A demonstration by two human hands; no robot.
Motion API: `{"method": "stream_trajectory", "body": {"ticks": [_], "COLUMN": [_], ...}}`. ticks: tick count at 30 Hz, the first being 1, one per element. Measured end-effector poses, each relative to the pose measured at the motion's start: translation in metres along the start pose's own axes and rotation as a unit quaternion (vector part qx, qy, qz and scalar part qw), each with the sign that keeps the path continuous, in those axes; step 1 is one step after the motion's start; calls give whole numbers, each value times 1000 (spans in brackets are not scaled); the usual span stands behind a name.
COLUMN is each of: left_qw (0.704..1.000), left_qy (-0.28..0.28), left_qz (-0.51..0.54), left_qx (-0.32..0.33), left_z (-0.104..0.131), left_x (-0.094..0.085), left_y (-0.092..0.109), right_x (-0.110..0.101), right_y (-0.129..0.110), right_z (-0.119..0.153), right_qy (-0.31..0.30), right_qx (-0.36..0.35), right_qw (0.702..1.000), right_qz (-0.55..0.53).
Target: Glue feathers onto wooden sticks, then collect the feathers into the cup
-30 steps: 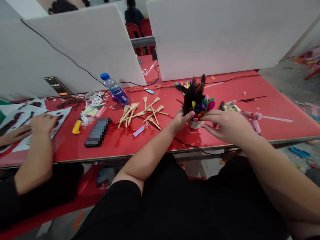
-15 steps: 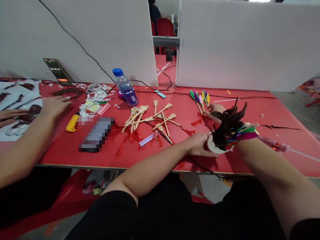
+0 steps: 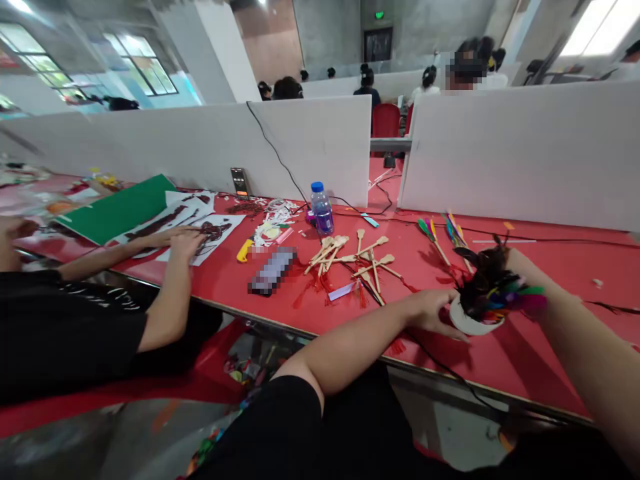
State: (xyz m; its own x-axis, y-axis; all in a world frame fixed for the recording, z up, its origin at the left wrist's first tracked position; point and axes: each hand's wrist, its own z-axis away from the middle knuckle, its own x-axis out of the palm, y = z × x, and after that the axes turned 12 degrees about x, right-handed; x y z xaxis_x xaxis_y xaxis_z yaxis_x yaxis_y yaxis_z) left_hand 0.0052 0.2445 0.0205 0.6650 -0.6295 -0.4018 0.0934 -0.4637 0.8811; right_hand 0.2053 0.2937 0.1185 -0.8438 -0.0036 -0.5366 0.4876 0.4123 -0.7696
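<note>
Cup (image 3: 467, 325) with feathers is tilted now, not upright as before; my left hand (image 3: 434, 311) grips its rim, my right hand (image 3: 515, 261) holds behind it.

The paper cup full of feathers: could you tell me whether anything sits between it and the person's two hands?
Nothing visible does. The left hand already grips the white paper cup at its base. The right hand reaches around its far side, mostly hidden by the feathers, so its contact cannot be told.
</note>
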Motion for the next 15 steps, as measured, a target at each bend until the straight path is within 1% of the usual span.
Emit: {"method": "stream_trajectory", "body": {"ticks": [2,4,5,6,8,10,11,12,13,15], "left_qw": [1000,998,996,990,961,913,896,885,885,898], "left_qy": [16,42,82,134,267,394,429,446,438,388], "left_qz": [0,-2,-11,-19,-47,-90,-104,-115,-125,-152], "left_qx": [24,39,34,34,46,53,60,74,94,140], "left_z": [7,22,32,43,68,89,98,104,108,111], "left_x": [-3,-2,0,2,8,15,19,23,26,29], "left_y": [2,10,16,24,43,69,85,102,121,158], "right_x": [-29,-56,-68,-77,-85,-79,-70,-60,-47,-21], "right_y": [9,9,5,-2,-19,-39,-49,-58,-67,-82], "right_z": [12,33,48,64,100,137,155,171,186,211], "right_qy": [25,86,123,155,192,180,160,130,92,4], "right_qx": [64,129,145,151,138,131,126,119,112,106], "right_qw": [997,983,973,962,950,951,953,958,962,962], "right_qz": [-32,-97,-133,-165,-202,-217,-223,-226,-232,-250]}}
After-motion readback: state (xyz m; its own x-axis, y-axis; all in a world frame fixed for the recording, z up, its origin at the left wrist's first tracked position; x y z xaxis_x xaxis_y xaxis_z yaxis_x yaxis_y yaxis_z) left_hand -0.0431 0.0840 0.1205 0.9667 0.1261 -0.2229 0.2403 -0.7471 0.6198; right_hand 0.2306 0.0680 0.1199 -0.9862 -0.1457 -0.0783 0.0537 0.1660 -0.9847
